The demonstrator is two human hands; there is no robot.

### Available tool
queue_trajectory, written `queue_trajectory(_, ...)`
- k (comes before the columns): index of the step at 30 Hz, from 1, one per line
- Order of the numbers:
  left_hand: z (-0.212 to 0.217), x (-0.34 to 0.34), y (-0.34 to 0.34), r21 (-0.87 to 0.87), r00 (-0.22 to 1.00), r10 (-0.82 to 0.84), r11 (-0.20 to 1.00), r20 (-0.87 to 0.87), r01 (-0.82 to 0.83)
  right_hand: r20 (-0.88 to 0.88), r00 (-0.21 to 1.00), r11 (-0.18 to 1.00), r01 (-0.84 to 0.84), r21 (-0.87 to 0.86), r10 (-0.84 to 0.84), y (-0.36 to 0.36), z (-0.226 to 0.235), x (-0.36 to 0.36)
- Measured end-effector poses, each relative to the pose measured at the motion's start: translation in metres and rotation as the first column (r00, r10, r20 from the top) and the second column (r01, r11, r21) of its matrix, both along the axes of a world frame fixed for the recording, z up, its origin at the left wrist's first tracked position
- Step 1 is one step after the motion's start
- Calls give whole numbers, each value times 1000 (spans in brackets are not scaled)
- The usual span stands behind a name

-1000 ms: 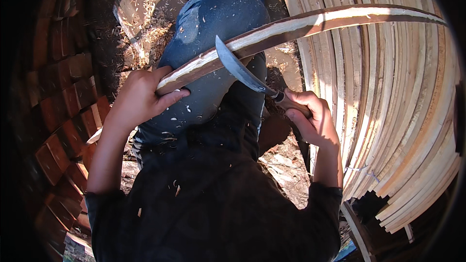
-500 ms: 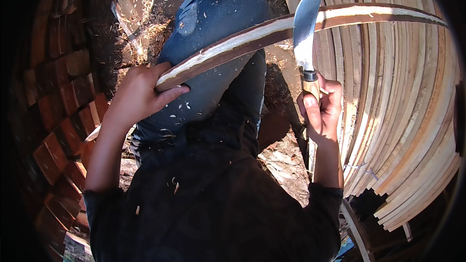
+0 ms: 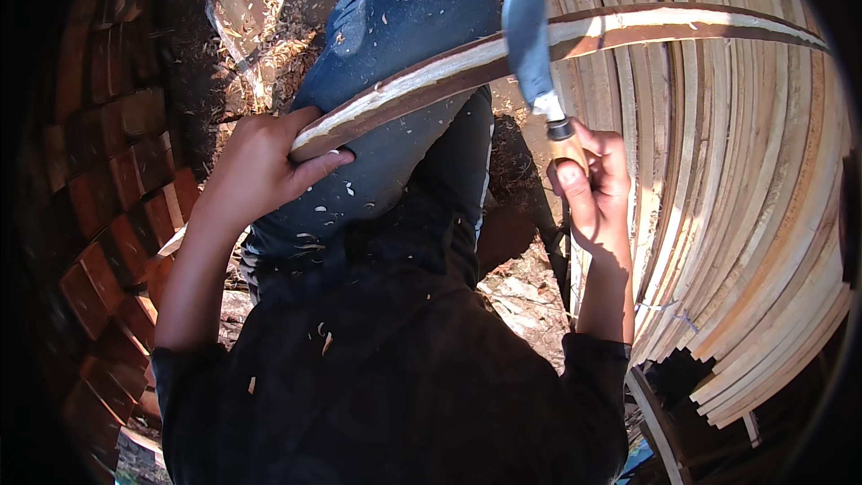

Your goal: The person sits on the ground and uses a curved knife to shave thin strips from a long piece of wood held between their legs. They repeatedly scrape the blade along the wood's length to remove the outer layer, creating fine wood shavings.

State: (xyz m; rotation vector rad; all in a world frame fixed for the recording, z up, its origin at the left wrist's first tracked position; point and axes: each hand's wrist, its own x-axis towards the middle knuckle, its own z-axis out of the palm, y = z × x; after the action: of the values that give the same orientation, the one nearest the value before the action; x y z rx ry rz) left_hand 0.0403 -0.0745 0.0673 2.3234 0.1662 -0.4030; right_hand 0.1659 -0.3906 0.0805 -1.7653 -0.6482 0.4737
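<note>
A long wooden strip (image 3: pixel 422 87), brown-barked along its side and pale on its upper edge, lies across my raised knee and reaches to the far right. My left hand (image 3: pixel 265 162) is closed round its near left end, thumb underneath. In my right hand (image 3: pixel 594 181) is a knife (image 3: pixel 528 40) with a broad curved blade and a light wooden handle, gripped at the handle. The blade crosses over the strip just right of my knee, its tip pointing up and slightly left. Whether its edge touches the wood I cannot tell.
Many long pale wooden strips (image 3: pixel 709 189) lie side by side on the right. Stacked reddish-brown wood blocks (image 3: pixel 108 260) line the left. A shavings-covered flat sheet (image 3: pixel 269 0) lies on the ground beyond my knee (image 3: pixel 404 27). Shavings dot my trousers and shirt.
My right hand has swung the knife leftward along the strip, and its blade now tilts left. The left hand and the strip have stayed nearly in place.
</note>
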Motion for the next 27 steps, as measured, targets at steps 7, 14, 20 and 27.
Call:
queue_trajectory(7, 0, -1, 3, 7, 1000, 13, 1000, 2, -13, -111, 955, 959, 281, 37, -275, -4, 10, 3)
queue_trajectory(14, 1, 1, -1, 44, 1000, 11, 999, 12, -12, -209, 924, 927, 351, 132, -320, -13, 1, -21)
queue_trajectory(20, 2, -4, -1, 100, 998, 14, 995, 54, -20, -264, 917, 846, 382, 372, -298, -22, 8, -12)
queue_trajectory(27, 0, -8, -1, 96, 997, 20, 995, 79, -27, -41, 940, 922, 339, 188, -338, -20, -6, -8)
